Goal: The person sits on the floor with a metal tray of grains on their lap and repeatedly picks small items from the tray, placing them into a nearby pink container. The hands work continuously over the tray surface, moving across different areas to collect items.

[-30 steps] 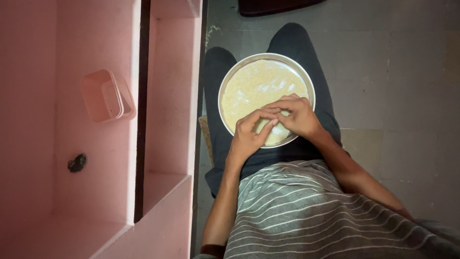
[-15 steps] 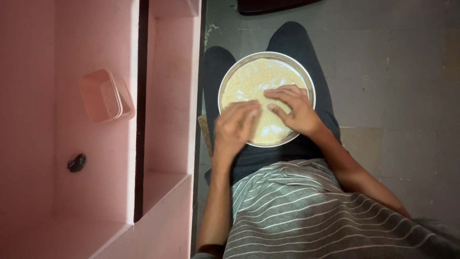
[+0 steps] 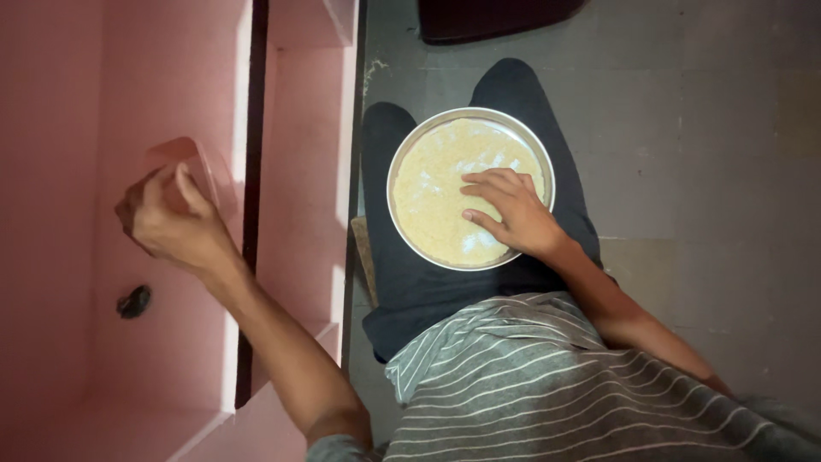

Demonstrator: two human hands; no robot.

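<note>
The left hand (image 3: pixel 175 224) is stretched out to the person's left, over the pink painted shelf (image 3: pixel 103 111), with its fingers curled around the near side of a small translucent pink plastic box (image 3: pixel 190 167). The thumb points up along the box's front and the other fingers wrap behind, so the hand looks closed on the box, though the contact itself is partly hidden by the knuckles. The box sits just beyond the fingertips, away from the body, tilted a little, and its longer side seems to run roughly along the shelf's depth (the pink-on-pink makes the far edge hard to read).

The right hand (image 3: pixel 510 214) lies flat and open on the pale yellowish grain that fills a round steel plate (image 3: pixel 402 154), which rests on the lap, across the dark trousers (image 3: pixel 445 291). The fingers are spread and point leftward across the grain, gripping nothing.

Plate and box are well apart: the box lies to the left of the plate, across the upright pink shelf divider (image 3: pixel 299 128), and only the left hand is near it. A small dark object (image 3: pixel 134 301) lies on the shelf nearer the body than the box, untouched.
</note>
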